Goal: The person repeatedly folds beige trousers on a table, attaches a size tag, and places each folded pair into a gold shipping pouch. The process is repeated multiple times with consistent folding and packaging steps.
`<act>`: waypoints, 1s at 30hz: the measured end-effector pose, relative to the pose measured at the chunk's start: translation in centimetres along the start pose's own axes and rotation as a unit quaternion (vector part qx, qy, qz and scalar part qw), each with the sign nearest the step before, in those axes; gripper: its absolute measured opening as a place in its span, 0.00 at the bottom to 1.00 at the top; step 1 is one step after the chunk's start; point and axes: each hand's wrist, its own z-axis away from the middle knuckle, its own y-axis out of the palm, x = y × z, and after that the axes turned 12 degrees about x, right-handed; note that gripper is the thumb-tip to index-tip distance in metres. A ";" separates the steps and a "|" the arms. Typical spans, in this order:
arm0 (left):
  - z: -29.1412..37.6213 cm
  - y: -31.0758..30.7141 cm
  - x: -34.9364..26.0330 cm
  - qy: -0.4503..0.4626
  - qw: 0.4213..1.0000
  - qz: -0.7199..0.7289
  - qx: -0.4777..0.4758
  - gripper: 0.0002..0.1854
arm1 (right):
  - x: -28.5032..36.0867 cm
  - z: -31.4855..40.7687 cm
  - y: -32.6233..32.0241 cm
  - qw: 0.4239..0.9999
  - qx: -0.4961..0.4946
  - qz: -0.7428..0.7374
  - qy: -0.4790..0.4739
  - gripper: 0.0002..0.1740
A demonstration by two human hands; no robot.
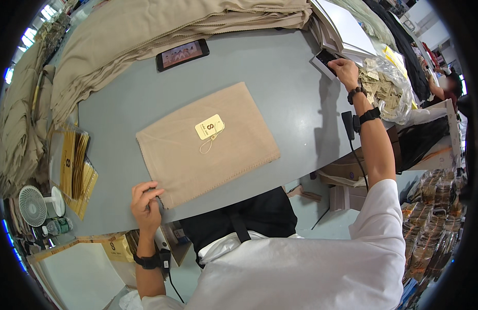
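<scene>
On the grey table (285,66) before me lies a folded beige cloth (177,166) with serrated-looking edges. A cream hang tag (203,131) with a looped string rests flat on the cloth, bearing a logo and writing. My left hand (146,203) is beside the cloth's near left corner, fingers loosely curled and apart, with nothing in them. At the far right, my right hand (345,71) reaches down to a small white box (321,71) with dark contents. Its fingertips meet over the dark part; whether they pinch something is hidden.
Beige fabric (146,27) is piled along the far edge, beside a lit phone (183,55). White sheets (345,29) and a clear bag of tags (384,89) stand at right. Yellow packaging (70,166), a small fan (33,205) and a bottle (59,226) sit at left.
</scene>
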 end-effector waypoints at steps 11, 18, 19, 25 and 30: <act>-1.1 0.7 -3.1 0.014 0.995 -0.015 -0.097 0.15 | 13.3 10.5 2.1 0.957 0.060 -0.242 -0.150 0.13; -2.6 1.5 -4.4 0.028 0.998 -0.008 -0.054 0.15 | 16.2 11.7 3.0 0.952 0.001 -0.137 -0.275 0.08; -2.3 1.2 -4.1 0.021 0.998 -0.024 -0.057 0.15 | 15.0 9.9 2.5 0.967 -0.027 -0.095 -0.236 0.08; 0.1 0.5 -1.3 -0.055 0.993 -0.048 -0.090 0.14 | 3.3 -0.6 -0.2 0.991 -0.035 0.081 -0.103 0.12; 0.4 0.8 -0.3 -0.090 0.990 -0.028 -0.101 0.13 | 0.1 -2.0 0.0 0.994 -0.019 0.094 -0.049 0.13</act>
